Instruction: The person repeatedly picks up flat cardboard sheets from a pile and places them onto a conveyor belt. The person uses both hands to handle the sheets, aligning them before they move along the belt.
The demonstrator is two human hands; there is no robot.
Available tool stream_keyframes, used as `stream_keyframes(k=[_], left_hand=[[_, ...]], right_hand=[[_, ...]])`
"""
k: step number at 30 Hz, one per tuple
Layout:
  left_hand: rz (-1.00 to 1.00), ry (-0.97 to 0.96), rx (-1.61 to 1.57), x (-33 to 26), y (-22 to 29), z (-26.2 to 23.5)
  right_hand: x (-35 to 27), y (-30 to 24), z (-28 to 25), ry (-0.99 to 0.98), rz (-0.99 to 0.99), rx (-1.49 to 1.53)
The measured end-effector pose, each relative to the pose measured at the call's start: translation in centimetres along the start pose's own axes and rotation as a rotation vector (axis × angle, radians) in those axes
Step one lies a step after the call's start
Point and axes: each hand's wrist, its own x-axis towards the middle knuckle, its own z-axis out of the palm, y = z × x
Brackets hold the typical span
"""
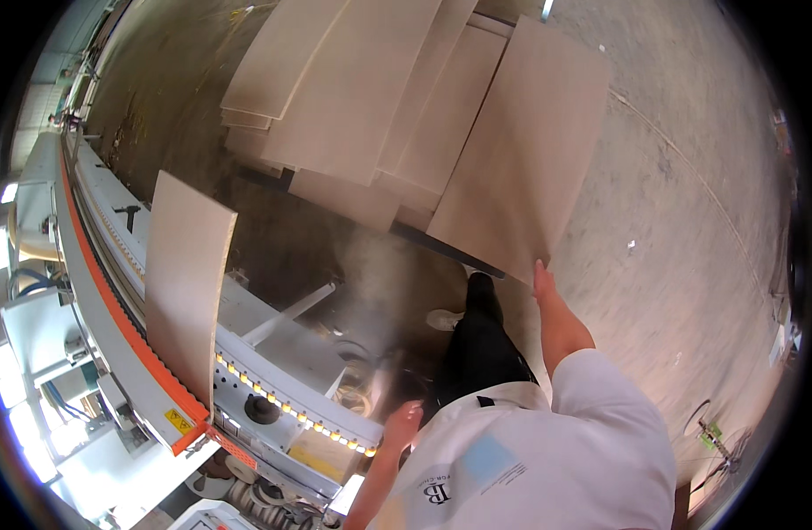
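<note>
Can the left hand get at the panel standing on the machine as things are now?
Probably yes: the left hand is empty, and nothing stands between it and the upright panel on the machine, though it must stretch.

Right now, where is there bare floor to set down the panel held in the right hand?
Bare concrete floor lies open right of the held panel and the right hand. Left of it, the stacked panels crowd the floor. Between the stack and the machine, carrying another panel, only a narrow strip remains.
</note>
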Motion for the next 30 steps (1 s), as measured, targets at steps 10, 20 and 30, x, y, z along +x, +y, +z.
stream_keyframes(k=[10, 20, 30], left_hand=[[0.049, -0.051, 0.135, 1.5, -0.1, -0.9], [0.627, 0.071, 0.072, 13.0, 5.4, 0.0], [0.000, 0.098, -1.032, 10.4, 14.3, 0.5]], right_hand=[[-1.1, 0.3, -1.6, -0.113, 0.239, 0.283], [-13.3, 1.2, -3.6, -0.677, 0.241, 0.408], [-27.4, -5.3, -1.2, -1.254, 0.191, 0.285]])
